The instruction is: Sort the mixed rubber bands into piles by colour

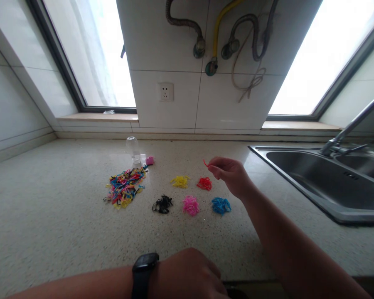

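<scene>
Pinched between the thumb and fingers of my right hand [227,172] is a small red rubber band [206,163], held above the counter. Just below it lies a red pile of rubber bands [204,183]. Around that are a yellow pile [180,181], a black pile [163,204], a pink pile [191,205] and a blue pile [221,205]. A larger mixed-colour heap of rubber bands [126,187] spreads further left. My left hand [190,274], a dark watch on its wrist, is at the counter's near edge with curled fingers; whatever they may hold is hidden.
Behind the mixed heap stands a clear jar [132,149], with a small pink object [150,160] beside it. A steel sink [308,170] with a faucet [333,145] is set into the counter [65,232] at right. A tiled wall with a socket [166,91] rises behind.
</scene>
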{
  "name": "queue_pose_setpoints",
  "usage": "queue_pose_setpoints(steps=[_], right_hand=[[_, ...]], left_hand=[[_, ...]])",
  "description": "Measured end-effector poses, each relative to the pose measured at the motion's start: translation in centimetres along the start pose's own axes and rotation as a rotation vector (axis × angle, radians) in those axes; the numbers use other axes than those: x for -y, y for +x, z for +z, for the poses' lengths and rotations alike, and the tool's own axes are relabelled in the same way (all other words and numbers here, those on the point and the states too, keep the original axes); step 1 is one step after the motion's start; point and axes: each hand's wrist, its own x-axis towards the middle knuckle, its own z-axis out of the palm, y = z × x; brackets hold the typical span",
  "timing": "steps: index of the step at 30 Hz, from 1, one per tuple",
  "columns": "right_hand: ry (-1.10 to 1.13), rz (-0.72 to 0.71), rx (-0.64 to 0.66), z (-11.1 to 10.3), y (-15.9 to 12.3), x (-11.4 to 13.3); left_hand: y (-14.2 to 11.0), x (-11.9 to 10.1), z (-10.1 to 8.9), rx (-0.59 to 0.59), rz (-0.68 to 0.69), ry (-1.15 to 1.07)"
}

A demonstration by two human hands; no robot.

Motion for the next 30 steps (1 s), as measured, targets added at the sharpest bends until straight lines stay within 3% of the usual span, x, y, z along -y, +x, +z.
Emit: queue_pose_setpoints(steps=[8,13,24,30], right_hand=[[-0.509,0.141,0.188,-2.0,1.1,-3.5],[-0.694,0.205,0.278,-3.1,1.2,-4.1],[-0.727,0.286,0.437,-2.9,1.0,-4.0],[-0.739,0.307,0.434,-3.4,1.1,-3.9]], left_hand=[[0.1,-0.1,0.1,0.001,-0.020,0.008],[0.0,-0.1,0.2,-0.008,-0.022,0.014],[0.3,-0.1,0.0,-0.054,0.030,-0.008],[0.2,-0.2,0.3,-0.046,0.008,0.011]])
